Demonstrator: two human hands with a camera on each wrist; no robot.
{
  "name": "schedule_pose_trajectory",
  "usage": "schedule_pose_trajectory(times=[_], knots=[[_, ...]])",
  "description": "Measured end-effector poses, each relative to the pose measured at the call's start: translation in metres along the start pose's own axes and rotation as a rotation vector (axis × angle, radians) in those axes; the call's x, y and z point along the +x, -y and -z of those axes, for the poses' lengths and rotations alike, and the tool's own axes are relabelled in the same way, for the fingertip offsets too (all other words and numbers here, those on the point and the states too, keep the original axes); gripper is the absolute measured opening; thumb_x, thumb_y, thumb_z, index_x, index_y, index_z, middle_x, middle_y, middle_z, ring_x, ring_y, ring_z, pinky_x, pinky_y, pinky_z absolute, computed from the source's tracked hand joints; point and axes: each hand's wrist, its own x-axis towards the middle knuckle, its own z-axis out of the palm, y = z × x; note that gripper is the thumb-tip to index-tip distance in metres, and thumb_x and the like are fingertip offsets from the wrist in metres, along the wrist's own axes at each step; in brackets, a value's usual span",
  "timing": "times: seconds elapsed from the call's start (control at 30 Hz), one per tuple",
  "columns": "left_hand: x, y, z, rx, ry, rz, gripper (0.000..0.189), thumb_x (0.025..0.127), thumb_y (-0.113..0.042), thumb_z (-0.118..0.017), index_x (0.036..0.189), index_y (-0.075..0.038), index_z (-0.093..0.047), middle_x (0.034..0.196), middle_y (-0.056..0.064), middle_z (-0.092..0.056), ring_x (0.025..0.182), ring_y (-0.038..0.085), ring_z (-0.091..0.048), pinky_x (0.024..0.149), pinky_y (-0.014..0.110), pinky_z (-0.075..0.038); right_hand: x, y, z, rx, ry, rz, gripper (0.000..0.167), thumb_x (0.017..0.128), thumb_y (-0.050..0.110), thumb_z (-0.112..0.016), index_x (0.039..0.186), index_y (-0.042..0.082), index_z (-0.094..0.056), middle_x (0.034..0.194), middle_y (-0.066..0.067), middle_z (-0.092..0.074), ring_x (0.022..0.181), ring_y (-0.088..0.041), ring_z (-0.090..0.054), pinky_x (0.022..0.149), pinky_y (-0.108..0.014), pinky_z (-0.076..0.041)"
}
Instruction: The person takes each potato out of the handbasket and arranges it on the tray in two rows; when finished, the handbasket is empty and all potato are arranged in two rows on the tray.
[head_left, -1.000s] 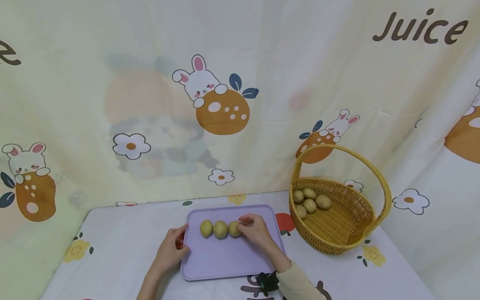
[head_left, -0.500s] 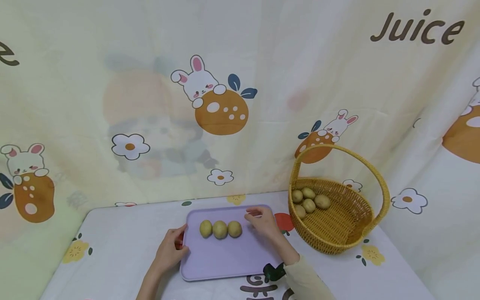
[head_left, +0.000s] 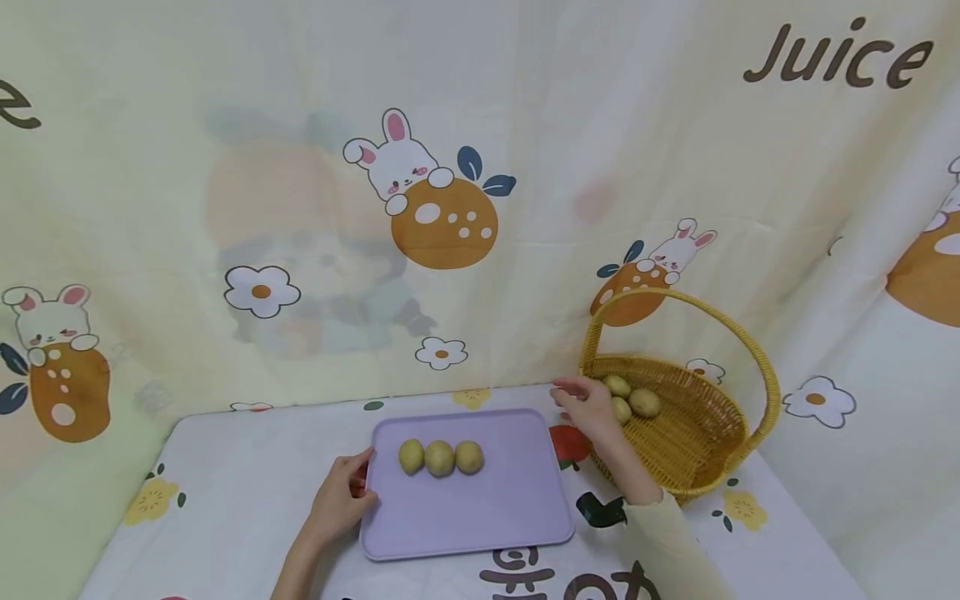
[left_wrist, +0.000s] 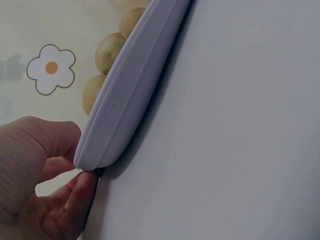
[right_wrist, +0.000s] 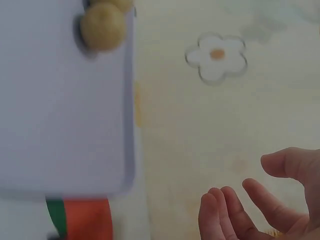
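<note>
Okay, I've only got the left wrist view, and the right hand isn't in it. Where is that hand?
Observer: The right hand is by the left side of a wicker basket, as the head view shows it; whether they touch, I can't tell.
Operator: Is it carrying anything?
Observer: No, the right wrist view shows it holding nothing.
Operator: And what's inside that basket?
Observer: Three potatoes show in the head view; the hand may hide others.

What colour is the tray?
The tray is light purple, best seen in the head view.
</note>
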Motion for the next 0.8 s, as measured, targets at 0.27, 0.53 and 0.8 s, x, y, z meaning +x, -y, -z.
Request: schedule_pose_trajectory(times=[0.27,0.53,0.8], knots=[[0.001,0.002,-0.001,0.012,-0.001,-0.007,0.067,0.07,0.006,-0.069,0.136,0.004,-0.055,0.104,0.013,-0.054,0.079,0.013,-0.056,0.072,0.024,-0.05,-0.002,-0.014,0.043,-0.16,-0.128,-0.032,0.034,0.093,0.013,-0.062,0.117,-0.01,-0.064,0.104,-0.021,-0.065,0.081,-0.019,-0.062,0.063,-0.023,-0.048],[0.0,0.003,0.0,0.0,0.004,0.001,0.067,0.07,0.006,-0.069,0.136,0.003,-0.055,0.104,0.013,-0.053,0.08,0.013,-0.056,0.072,0.024,-0.05,-0.003,-0.042,0.054,-0.4,-0.071,-0.056,0.04,0.086,0.017,-0.06,0.114,-0.012,-0.063,0.109,-0.03,-0.063,0.104,-0.045,-0.058,0.082,-0.046,-0.049],[0.001,0.003,-0.001,-0.013,0.009,0.001,0.068,0.07,0.006,-0.069,0.137,0.003,-0.055,0.106,0.013,-0.054,0.081,0.014,-0.057,0.072,0.023,-0.051,-0.003,-0.05,0.053,-0.458,-0.041,-0.059,0.042,0.091,0.023,-0.061,0.117,-0.01,-0.063,0.118,-0.03,-0.061,0.107,-0.044,-0.057,0.09,-0.052,-0.045]])
